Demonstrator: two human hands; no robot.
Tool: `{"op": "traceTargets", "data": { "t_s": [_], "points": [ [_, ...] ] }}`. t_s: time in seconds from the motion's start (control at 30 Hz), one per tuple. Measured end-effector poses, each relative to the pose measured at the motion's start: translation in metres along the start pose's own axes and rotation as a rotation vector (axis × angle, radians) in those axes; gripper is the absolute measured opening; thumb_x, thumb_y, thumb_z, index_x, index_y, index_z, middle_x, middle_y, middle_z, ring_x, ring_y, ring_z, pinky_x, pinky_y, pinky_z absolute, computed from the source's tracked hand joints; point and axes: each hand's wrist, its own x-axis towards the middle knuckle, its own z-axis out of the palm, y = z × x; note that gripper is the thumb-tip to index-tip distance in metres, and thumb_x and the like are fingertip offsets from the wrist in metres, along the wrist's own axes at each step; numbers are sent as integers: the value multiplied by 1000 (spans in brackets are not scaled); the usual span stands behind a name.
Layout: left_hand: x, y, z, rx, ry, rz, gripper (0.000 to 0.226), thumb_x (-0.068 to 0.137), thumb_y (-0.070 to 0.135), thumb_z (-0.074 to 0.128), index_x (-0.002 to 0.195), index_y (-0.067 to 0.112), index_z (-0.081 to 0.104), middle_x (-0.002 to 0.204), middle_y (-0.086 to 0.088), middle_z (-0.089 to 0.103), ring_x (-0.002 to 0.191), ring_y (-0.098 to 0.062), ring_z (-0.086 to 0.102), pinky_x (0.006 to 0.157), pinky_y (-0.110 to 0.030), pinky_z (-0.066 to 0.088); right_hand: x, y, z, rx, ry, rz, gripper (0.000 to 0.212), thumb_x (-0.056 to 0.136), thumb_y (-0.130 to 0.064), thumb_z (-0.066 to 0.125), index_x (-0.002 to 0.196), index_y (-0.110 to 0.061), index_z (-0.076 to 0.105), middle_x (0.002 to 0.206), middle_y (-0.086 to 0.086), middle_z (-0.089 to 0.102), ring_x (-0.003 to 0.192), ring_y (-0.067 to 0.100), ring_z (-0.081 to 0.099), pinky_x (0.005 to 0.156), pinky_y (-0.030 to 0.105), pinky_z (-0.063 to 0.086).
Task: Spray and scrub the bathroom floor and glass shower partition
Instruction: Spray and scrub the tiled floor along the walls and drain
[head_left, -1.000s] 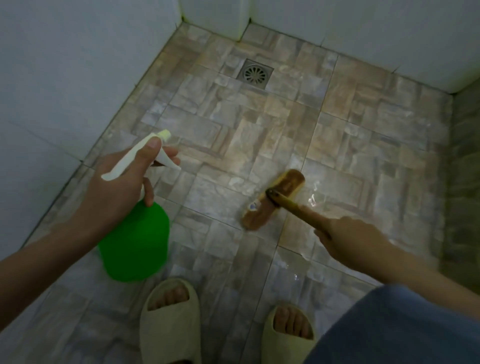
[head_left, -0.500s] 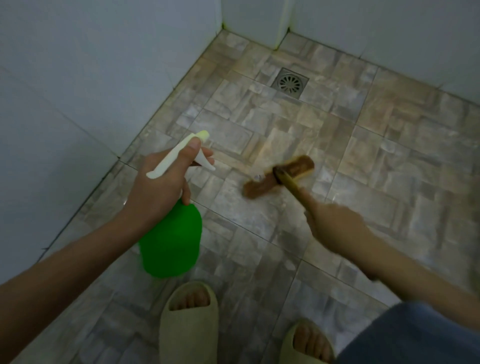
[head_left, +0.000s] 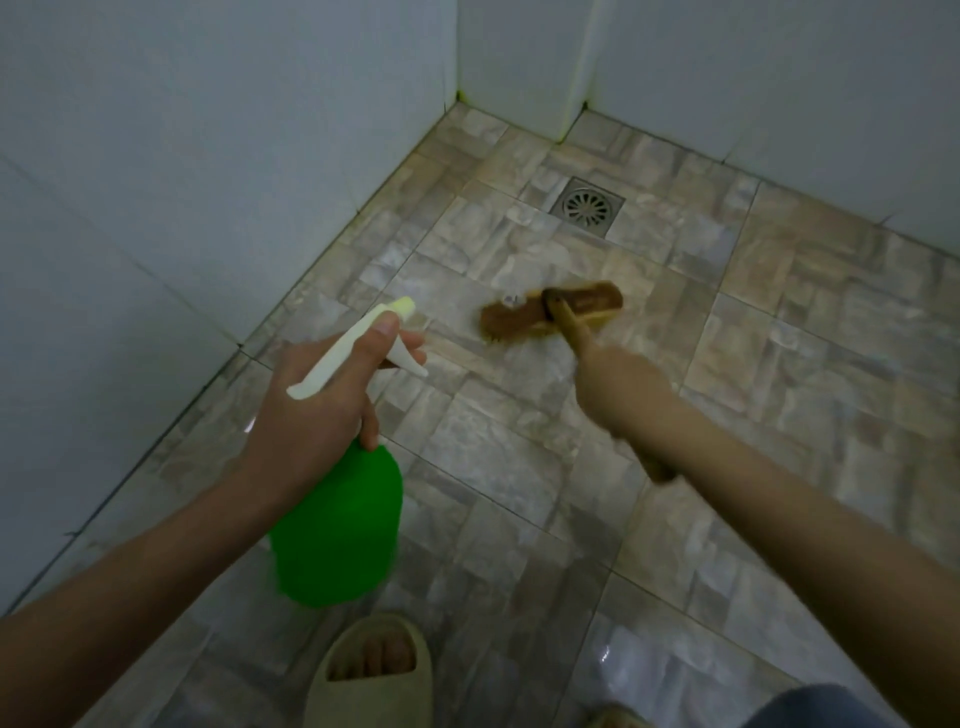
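Observation:
My left hand (head_left: 317, 410) grips the white trigger head of a green spray bottle (head_left: 337, 530), nozzle pointing toward the floor ahead; a finger lies on the trigger. My right hand (head_left: 618, 387) holds the wooden handle of a brown scrub brush (head_left: 553, 312). The brush head rests bristles-down on the tiled bathroom floor (head_left: 779, 364), a short way in front of the bottle's nozzle. The hand is motion-blurred. No glass partition can be made out.
A square metal floor drain (head_left: 587, 206) sits beyond the brush near the far corner. White tiled walls (head_left: 156, 182) close in on the left and back. My foot in a beige slipper (head_left: 371, 675) stands at the bottom. Wet sheen shows on the near floor tiles.
The brush has slid across the floor to the left and farther from me, toward the drain. My view has shifted left, and the spray bottle stays in my left hand.

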Motion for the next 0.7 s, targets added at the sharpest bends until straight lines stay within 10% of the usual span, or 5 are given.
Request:
{"op": "traceTargets", "data": {
  "t_s": [0.7],
  "points": [
    [14,-6,8,32,-17,-5,36,96,57,48,94,35,77,98,11,79,42,-20,54,50,-28,47,103,57,-65,100,138,54,74,99,-9,32,148,-51,-5,86,17,55,54,24,55,37,24,37]
  ]
}}
